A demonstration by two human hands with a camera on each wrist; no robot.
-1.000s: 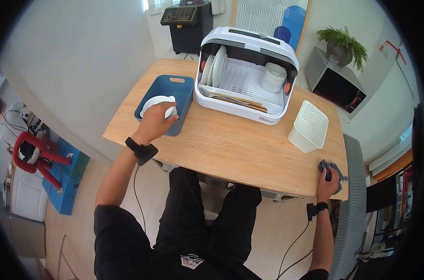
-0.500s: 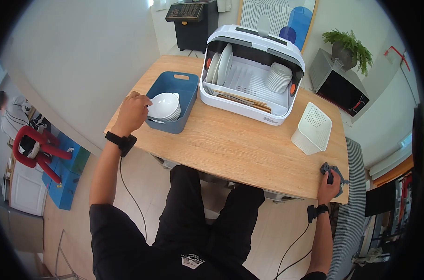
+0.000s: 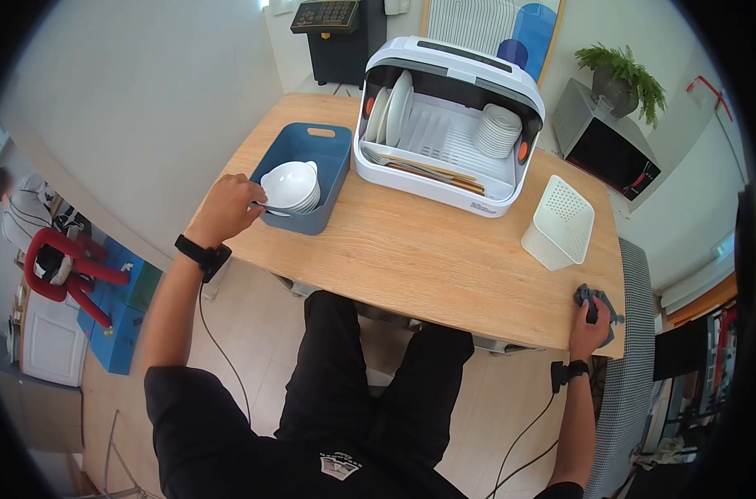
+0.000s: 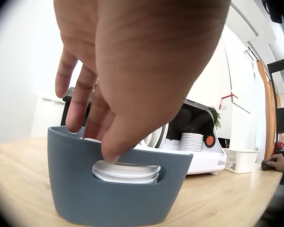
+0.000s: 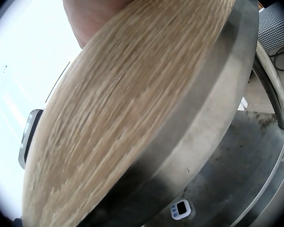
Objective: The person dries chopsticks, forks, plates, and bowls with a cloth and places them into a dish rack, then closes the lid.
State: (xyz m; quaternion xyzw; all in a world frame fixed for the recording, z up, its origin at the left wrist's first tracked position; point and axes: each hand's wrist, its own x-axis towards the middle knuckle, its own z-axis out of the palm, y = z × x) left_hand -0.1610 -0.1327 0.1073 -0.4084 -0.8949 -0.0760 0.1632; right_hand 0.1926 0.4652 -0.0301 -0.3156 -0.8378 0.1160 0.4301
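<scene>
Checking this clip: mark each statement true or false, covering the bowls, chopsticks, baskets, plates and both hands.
1. The white bowls are stacked in the blue basket. True.
2. The chopsticks lie in the blue basket. False: they are in the front tray of the dish rack.
3. The right hand is at the dark bundle. True.
4. The white basket is left of the dish rack. False: it is to the right.
5. The left hand is at the plates. False: it is at the blue basket's rim.
</scene>
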